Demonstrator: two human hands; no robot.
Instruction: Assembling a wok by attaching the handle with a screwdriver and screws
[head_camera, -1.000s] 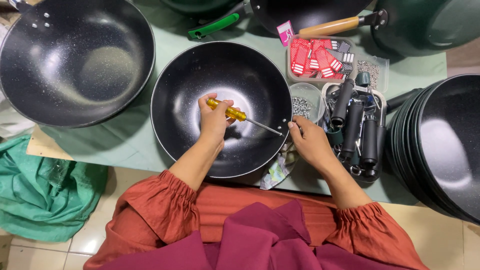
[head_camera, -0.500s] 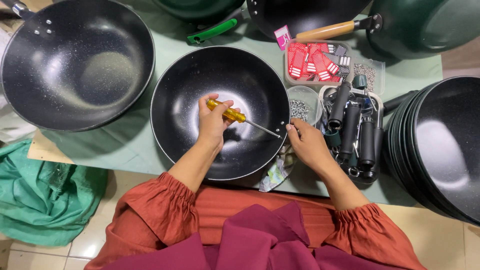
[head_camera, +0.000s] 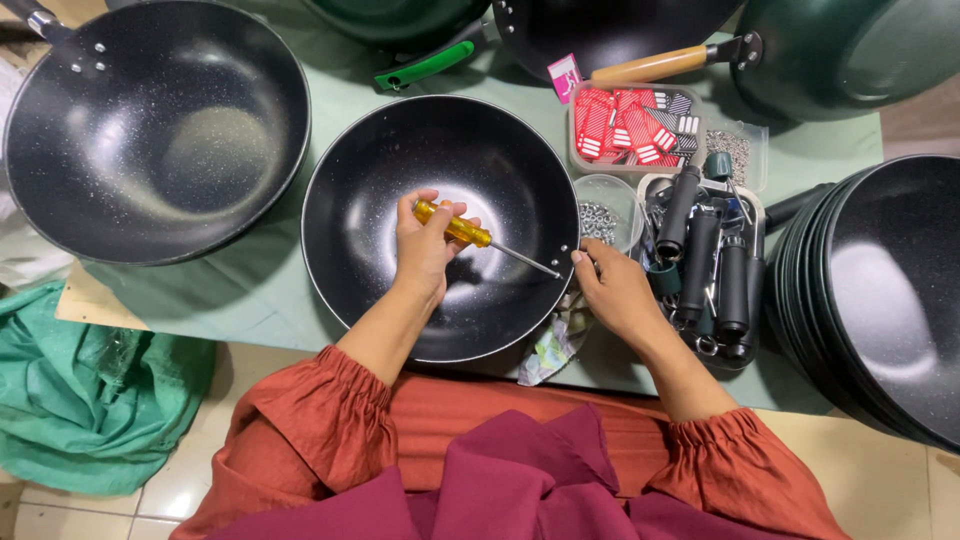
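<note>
A black speckled wok (head_camera: 380, 190) sits in front of me on the green mat. My left hand (head_camera: 425, 250) is inside it, closed around the yellow handle of a screwdriver (head_camera: 455, 224) whose shaft points right to the wok's right rim. My right hand (head_camera: 615, 292) rests at that rim, fingertips pinched right at the screwdriver's tip; what they hold is too small to see.
A second wok (head_camera: 150, 130) lies at the left. A stack of woks (head_camera: 880, 290) stands at the right. Black handles fill a tray (head_camera: 710, 270), beside a small dish of screws (head_camera: 600, 215) and a box of red tags (head_camera: 630, 125). Green cloth (head_camera: 80, 400) lies on the floor.
The view shifted slightly. My hands stay at the wok's right rim with the screwdriver, whose handle has tilted only a little.
</note>
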